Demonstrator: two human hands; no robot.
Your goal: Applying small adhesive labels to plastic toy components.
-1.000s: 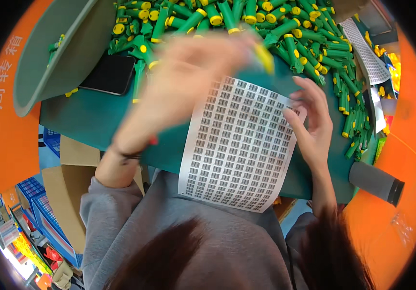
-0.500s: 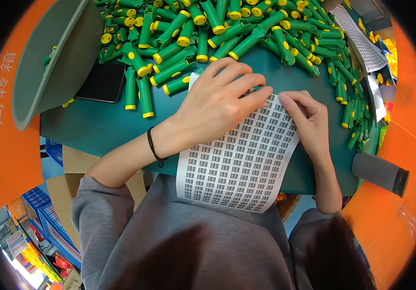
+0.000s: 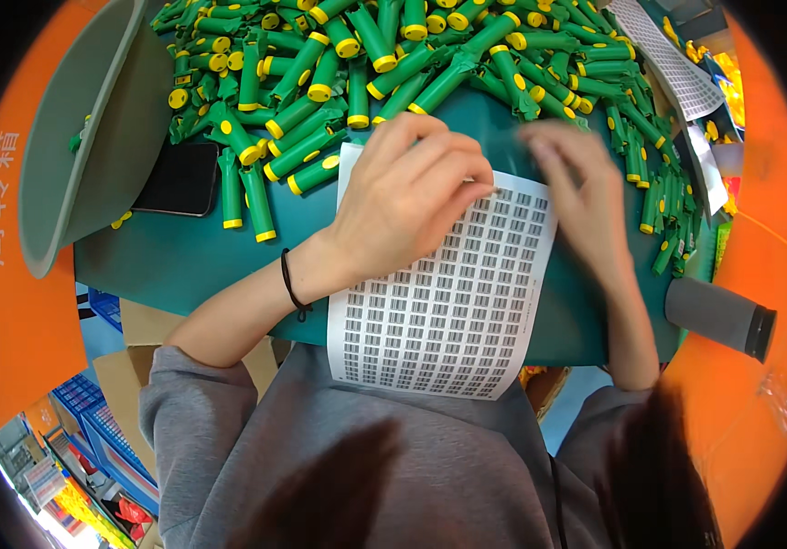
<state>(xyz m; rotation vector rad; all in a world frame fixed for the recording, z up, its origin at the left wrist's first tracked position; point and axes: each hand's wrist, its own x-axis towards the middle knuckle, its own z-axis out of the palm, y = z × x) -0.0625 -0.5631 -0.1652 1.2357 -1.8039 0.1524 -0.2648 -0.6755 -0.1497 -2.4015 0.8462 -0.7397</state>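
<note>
A white sheet of small printed labels (image 3: 430,311) slopes from the green tabletop down toward my lap, curving at its lower end. Over its upper left part lies my left hand (image 3: 412,188), with bent fingers and the thumb and forefinger pressed together near the sheet's top edge. Whatever is in that pinch is too small to make out. My right hand (image 3: 581,183) is off the sheet, just beyond its upper right corner, smeared by motion. Its fingers reach forward with nothing visible in them. Ahead lies a heap of green tubes with yellow end caps (image 3: 398,69).
A grey-green basin (image 3: 73,146) stands tilted at the left, beside a dark phone (image 3: 178,178). A grey tumbler (image 3: 714,316) lies at the right edge. Another label sheet (image 3: 673,64) is at the far right. Orange surfaces (image 3: 18,302) flank the table (image 3: 192,265).
My right hand has left the sheet's upper right edge and moved forward. My left hand and the sheet stay together, while the fingers have drawn into a tighter pinch.
</note>
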